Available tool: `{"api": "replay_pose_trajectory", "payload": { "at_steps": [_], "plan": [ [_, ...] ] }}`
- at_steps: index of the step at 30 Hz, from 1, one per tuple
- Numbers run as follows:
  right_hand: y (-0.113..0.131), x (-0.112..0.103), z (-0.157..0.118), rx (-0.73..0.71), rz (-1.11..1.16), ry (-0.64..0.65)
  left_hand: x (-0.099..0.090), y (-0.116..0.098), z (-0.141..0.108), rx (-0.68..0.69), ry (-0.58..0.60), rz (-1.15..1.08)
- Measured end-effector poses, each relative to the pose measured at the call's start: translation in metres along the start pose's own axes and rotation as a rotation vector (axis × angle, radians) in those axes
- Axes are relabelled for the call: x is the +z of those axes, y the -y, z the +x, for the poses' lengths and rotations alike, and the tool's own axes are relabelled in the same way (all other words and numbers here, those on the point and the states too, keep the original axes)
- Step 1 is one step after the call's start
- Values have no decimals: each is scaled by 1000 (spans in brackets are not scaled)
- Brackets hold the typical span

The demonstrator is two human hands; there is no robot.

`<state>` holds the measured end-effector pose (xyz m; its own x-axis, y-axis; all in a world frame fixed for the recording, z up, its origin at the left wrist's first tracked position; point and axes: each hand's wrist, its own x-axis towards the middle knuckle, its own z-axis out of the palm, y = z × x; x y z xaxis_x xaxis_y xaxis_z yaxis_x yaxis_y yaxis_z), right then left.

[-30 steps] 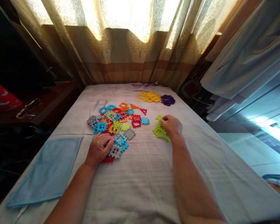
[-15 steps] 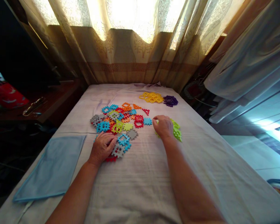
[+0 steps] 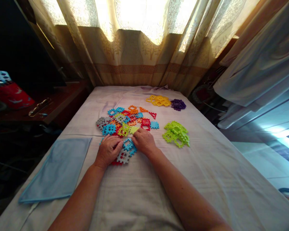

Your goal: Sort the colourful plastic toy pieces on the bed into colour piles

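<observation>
Plastic interlocking pieces in several colours lie in a mixed pile, with a blue piece (image 3: 109,129) at its left and a red piece (image 3: 145,124) at its right. My left hand (image 3: 109,149) rests at the near left of the pile, fingers curled, beside a grey window piece (image 3: 123,157); what is under its fingers is hidden. My right hand (image 3: 144,140) is at the pile's near right, its fingertips touching a pale green piece (image 3: 134,129); its grip is hidden. Bright green pieces (image 3: 176,133) form a separate heap to the right.
Yellow pieces (image 3: 158,100) and dark purple pieces (image 3: 178,104) lie in heaps at the back right. A folded blue cloth (image 3: 56,170) is on the left of the cloth-covered table (image 3: 207,179). Curtains (image 3: 135,57) hang behind.
My right hand has moved left from the green heap to the mixed pile, uncovering the green heap. My left hand stays at nearly the same place among the pieces.
</observation>
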<state>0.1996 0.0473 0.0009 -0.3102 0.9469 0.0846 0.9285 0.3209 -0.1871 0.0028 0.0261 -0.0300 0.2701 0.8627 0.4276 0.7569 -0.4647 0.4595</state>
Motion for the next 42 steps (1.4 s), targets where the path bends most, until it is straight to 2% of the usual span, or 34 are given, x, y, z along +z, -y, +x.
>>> {"api": "replay_pose_trajectory", "payload": {
  "at_steps": [3, 7, 13, 21, 28, 32, 36, 39, 42],
  "plan": [
    [2, -2, 2, 9, 21, 11, 0, 0, 0, 2, 8, 4],
    [-2, -3, 12, 40, 22, -77, -1, -1, 0, -6, 8, 10],
    [-7, -1, 26, 91, 2, 18, -1, 0, 1, -1, -2, -2],
    [-5, -4, 28, 111, 14, 22, -2, 0, 2, 4, 9, 25],
    [-15, -11, 27, 89, 91, -67, 0, 3, 1, 8, -2, 35],
    [-45, -32, 26, 174, 177, -140, -1, 4, 1, 5, -4, 29],
    [-97, -55, 13, 424, 189, -180, -1, 3, 1, -8, 12, 22],
    [-135, -65, -3, 657, 130, -133, -1, 2, 1, -19, 20, 23],
    [-159, -69, -15, 815, 93, -46, -1, 2, 1, -27, 16, 26]
  ]
}}
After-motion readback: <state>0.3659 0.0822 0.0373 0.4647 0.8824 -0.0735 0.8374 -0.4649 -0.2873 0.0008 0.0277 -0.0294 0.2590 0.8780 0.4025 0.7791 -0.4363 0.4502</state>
